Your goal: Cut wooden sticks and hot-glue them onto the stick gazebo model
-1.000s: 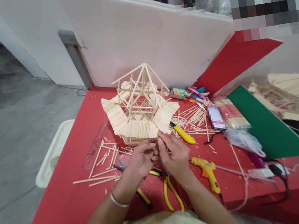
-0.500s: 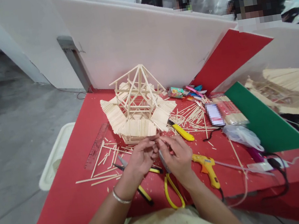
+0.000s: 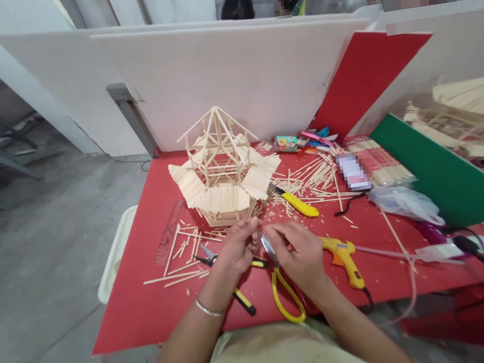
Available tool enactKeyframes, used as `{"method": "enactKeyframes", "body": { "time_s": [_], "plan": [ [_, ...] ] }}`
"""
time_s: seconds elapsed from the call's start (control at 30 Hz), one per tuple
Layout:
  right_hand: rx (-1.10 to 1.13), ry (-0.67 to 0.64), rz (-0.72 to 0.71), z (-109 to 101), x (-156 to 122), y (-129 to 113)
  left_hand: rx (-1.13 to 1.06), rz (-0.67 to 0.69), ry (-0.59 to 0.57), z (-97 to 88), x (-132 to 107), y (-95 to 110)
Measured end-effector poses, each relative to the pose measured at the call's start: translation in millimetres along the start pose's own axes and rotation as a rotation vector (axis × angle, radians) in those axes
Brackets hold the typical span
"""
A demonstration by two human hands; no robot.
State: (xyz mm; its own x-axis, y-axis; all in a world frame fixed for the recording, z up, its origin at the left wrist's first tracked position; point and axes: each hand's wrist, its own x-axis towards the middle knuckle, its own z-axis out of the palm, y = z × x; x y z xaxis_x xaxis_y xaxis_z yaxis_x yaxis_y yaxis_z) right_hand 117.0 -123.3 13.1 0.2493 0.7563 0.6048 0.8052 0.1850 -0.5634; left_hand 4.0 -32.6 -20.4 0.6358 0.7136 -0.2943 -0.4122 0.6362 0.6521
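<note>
A stick-built model house (image 3: 223, 169) with a peaked frame stands on the red table (image 3: 142, 305). Just in front of it my left hand (image 3: 239, 248) and my right hand (image 3: 298, 255) are pinched together, fingertips nearly touching. Between them they grip a thin stick that is too small to see well. Yellow-handled snips (image 3: 286, 296) lie under my right hand, their metal jaws showing between the hands. A silver bangle sits on my left wrist.
Loose sticks (image 3: 180, 257) and a ruler (image 3: 169, 241) lie at the left. A yellow utility knife (image 3: 296, 203), a yellow glue gun (image 3: 346, 254), a stick pile (image 3: 319, 179) and a green board (image 3: 444, 175) lie right. White panels (image 3: 231, 80) back the table. Other people sit beyond.
The camera has tilted up and shifted, so the table sits lower and farther right in view. My hands stay pinched together in front of the model, slightly closer to me.
</note>
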Motion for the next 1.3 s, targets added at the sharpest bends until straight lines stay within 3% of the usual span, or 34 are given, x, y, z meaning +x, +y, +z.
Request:
{"method": "enactKeyframes", "body": {
  "time_s": [0.3,0.43,0.6,0.73,0.83,1.0,1.13,1.3],
  "plan": [
    [0.037,-0.029,-0.009,-11.0,-27.8,11.9,0.31,0.209,0.175,7.1,-22.0,-18.9],
    [0.037,-0.07,0.008,-14.7,-50.2,24.7,0.424,0.282,0.252,1.1,-30.6,-33.9],
    [0.051,-0.085,0.008,-21.3,-67.8,34.6,0.516,0.32,0.272,-1.2,-36.5,-50.8],
    [0.058,-0.075,0.001,-27.6,-70.7,35.8,0.561,0.379,0.284,12.7,-41.3,-42.4],
    [0.06,-0.088,0.018,-31.6,-72.8,36.4,0.574,0.445,0.365,18.4,-45.0,-29.2],
    [0.003,-0.179,0.078,-33.5,-78.3,39.8,0.846,0.593,0.483,-8.7,-45.3,-12.8],
    [-0.103,-0.33,0.108,-29.4,-79.7,38.4,1.128,0.589,0.496,-39.5,-41.4,-10.7],
    [-0.193,-0.46,0.106,-24.1,-77.1,32.5,1.371,0.621,0.496,-50.6,-43.0,-12.1]
  ]
}}
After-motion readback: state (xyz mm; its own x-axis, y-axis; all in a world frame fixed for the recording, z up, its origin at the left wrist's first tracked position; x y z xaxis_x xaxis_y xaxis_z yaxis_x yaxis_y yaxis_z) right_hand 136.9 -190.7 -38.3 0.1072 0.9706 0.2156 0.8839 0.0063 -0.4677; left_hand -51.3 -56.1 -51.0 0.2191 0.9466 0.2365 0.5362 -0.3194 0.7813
